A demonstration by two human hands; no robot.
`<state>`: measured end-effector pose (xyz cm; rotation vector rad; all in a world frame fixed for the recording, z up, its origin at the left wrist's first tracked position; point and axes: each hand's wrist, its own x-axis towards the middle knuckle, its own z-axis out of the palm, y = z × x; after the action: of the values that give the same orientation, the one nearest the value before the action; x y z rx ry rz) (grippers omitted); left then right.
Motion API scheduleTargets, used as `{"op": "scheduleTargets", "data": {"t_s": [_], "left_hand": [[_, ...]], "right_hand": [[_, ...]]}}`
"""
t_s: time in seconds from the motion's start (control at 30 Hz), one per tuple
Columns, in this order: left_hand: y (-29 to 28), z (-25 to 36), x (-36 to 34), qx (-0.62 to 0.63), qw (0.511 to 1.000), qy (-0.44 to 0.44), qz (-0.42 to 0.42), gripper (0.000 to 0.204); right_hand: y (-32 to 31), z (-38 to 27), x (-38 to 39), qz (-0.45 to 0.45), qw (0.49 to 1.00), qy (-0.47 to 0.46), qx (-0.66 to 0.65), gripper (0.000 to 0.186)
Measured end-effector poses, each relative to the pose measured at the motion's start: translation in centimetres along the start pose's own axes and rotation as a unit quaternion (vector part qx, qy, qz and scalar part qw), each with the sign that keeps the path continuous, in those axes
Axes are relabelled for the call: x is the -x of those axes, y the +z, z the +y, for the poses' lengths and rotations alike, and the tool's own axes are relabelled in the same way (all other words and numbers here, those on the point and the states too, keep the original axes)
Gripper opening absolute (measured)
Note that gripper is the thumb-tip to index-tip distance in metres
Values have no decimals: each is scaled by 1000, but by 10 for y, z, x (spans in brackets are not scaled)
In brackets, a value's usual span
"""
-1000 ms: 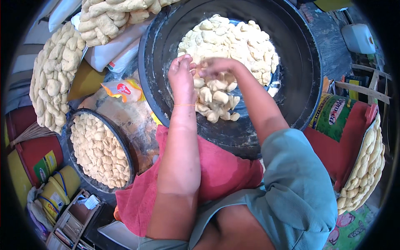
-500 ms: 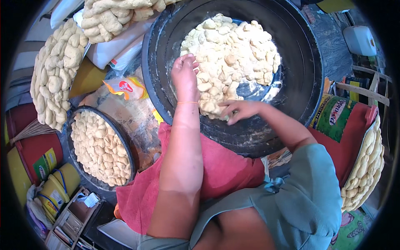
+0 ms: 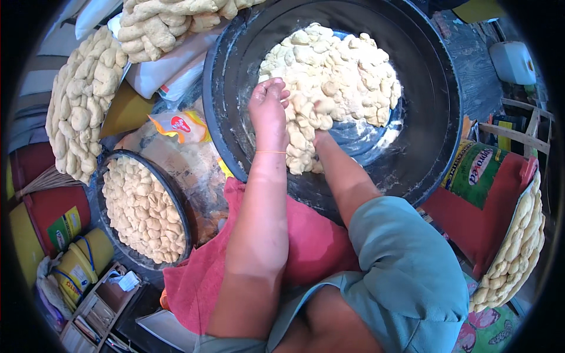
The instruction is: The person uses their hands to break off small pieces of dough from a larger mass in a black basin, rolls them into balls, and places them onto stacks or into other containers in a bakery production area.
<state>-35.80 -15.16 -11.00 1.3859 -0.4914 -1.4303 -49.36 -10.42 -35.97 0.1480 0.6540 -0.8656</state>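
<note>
Pale dough pieces (image 3: 335,76) heaped in black basin (image 3: 429,141); judged soft, light, floury. Left hand (image 3: 268,109) laid flat, fingers loosely spread; right hand (image 3: 318,141) buried, fingers' state cannot be told. Best scooped from beneath.

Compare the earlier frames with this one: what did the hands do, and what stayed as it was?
The right hand drew back from the centre of the dough pieces to the near edge of the heap, fingers now buried. The left hand stayed flat on the heap's left side. The black basin and the side tray of pieces did not move.
</note>
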Motion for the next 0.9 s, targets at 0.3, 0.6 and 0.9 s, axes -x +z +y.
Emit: {"op": "scheduleTargets", "data": {"t_s": [0.3, 0.6, 0.9], "left_hand": [[-19, 2, -5, 4, 999, -14, 29, 23], [-4, -3, -5, 17, 1000, -4, 15, 19], [-23, -11, -11, 19, 999, -10, 36, 20]], "right_hand": [[126, -43, 7, -181, 813, 187, 521, 52], [120, -48, -57, 154, 360, -272, 879, 67], [74, 5, 126, -208, 313, -17, 927, 67]]}}
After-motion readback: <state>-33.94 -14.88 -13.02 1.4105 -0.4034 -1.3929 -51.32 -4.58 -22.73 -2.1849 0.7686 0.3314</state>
